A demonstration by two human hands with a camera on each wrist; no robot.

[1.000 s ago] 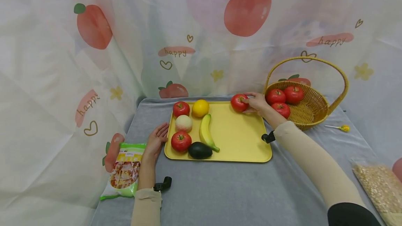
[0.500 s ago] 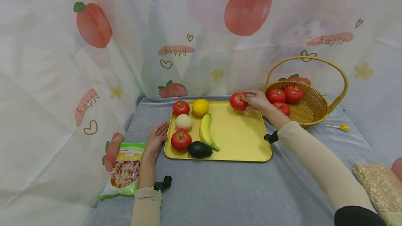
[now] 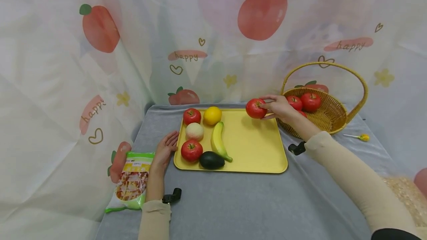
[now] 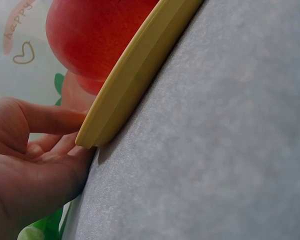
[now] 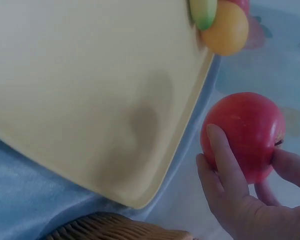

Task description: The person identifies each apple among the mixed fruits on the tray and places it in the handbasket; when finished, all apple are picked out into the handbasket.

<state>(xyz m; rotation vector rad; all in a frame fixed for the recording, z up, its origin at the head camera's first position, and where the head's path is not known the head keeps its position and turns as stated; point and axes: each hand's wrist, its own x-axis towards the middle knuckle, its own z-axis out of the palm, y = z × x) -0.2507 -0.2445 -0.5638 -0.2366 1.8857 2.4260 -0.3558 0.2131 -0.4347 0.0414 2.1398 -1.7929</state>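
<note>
My right hand [image 3: 280, 107] holds a red apple [image 3: 256, 108] between thumb and fingers, over the far right part of a yellow tray [image 3: 253, 147]. In the right wrist view the apple [image 5: 245, 132] shows its brown stem, and a shadow falls on the tray below. My left hand [image 3: 165, 149] rests at the tray's left edge with its fingers extended; the left wrist view shows its fingertips right at the rim [image 4: 115, 100]. On the tray's left half lie two apples [image 3: 191, 150], an orange [image 3: 212, 116], a pale round fruit [image 3: 195, 131], a banana [image 3: 218, 142] and an avocado [image 3: 211, 160].
A wicker basket [image 3: 333, 116] with a tall handle stands right of the tray, with red apples [image 3: 311, 102] inside. A food bag [image 3: 131, 184] lies by the left forearm, a yellow-tipped stick [image 3: 363, 137] beside the basket. A bag of oats-like flakes [image 3: 405, 193] is at far right.
My right hand has raised the apple a little and shifted slightly right, its forearm now covering more of the basket's apples. The left hand stays at the tray's edge.
</note>
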